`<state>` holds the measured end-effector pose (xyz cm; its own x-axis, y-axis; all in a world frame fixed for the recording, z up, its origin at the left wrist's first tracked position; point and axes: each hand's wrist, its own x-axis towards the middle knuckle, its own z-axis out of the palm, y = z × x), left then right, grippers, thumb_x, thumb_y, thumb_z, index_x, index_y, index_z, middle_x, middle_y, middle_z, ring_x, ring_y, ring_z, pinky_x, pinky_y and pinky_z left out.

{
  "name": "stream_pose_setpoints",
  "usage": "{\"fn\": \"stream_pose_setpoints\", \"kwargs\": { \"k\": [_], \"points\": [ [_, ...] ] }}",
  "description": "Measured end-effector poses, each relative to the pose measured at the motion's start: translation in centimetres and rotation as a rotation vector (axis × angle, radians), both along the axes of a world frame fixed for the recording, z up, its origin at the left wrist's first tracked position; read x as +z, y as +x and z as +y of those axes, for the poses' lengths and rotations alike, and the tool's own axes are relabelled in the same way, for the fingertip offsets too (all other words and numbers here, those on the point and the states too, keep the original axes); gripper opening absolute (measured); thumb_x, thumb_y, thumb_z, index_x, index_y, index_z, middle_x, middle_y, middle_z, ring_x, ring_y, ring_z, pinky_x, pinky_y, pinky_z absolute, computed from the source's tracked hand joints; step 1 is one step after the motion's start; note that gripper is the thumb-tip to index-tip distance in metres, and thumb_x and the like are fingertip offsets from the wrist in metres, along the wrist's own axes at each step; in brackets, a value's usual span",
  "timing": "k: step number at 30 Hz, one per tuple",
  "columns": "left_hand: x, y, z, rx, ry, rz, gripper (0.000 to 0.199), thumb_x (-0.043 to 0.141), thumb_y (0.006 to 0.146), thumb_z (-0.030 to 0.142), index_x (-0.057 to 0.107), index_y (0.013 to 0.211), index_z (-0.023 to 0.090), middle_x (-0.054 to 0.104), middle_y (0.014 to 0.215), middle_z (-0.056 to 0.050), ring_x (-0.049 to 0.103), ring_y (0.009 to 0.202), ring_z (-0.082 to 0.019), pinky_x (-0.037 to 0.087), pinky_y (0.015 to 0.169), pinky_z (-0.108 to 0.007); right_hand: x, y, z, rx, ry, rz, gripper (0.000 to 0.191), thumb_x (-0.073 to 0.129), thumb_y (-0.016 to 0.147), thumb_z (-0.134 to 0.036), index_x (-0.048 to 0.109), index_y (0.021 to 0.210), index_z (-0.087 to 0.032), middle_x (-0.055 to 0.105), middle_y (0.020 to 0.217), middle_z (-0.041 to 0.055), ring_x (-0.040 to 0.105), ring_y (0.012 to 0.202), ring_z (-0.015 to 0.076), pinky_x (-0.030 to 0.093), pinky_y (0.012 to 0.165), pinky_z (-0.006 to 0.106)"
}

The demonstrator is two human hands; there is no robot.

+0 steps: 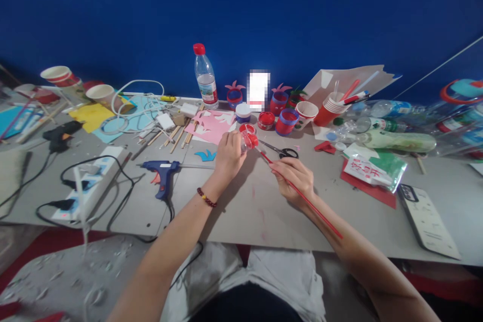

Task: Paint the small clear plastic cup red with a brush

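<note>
My left hand (228, 157) is closed around a small clear plastic piece (248, 142), partly coated in red, that looks like a cut bottle section. In my right hand (296, 179) is a long red-handled paintbrush (317, 211), its tip at or very near the red coating; actual contact is too small to tell. Just behind stand an open red paint jar (266, 121), a white-lidded jar (243, 112) and a red cup with a purple rim (287, 122). Black-handled scissors (287, 153) lie between my hands, and a blue paper cutout (206, 155) is left of my left hand.
A blue glue gun (163, 176) and a power strip (94, 181) with trailing cables lie at left. Red-capped bottle (207, 80) stands at the back. Plastic bottles (396, 140), a cup of pens (332, 109) and a phone (428, 221) occupy the right side.
</note>
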<state>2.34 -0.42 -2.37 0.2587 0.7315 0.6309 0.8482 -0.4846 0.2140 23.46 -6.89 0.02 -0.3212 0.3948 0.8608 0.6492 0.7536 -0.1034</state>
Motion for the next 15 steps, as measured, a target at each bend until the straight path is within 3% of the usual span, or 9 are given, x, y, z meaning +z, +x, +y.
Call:
{"fn": "stream_pose_setpoints", "kwargs": {
  "k": [8,15],
  "points": [
    [1.0,-0.2,0.0,-0.003,-0.056,0.12,0.045,0.068,0.078,0.007,0.048,0.117,0.017,0.063,0.117,-0.016,0.061,0.105,-0.031,0.053,0.096,-0.049,0.4,0.0,0.0,0.003,0.027,0.051,0.022,0.061,0.092,-0.01,0.07,0.108,-0.022,0.077,0.082,0.0027,0.071,0.081,0.0174,0.059,0.069,0.027],
    [1.2,0.2,-0.2,-0.075,-0.053,0.244,0.039,0.058,0.085,0.003,0.052,0.12,0.018,0.065,0.124,-0.014,0.062,0.115,-0.029,0.052,0.102,-0.046,-0.6,0.6,0.5,-0.133,0.032,0.109,0.018,0.06,0.094,-0.016,0.072,0.105,-0.025,0.079,0.083,0.002,0.072,0.078,0.0176,0.06,0.072,0.03]
  ]
}}
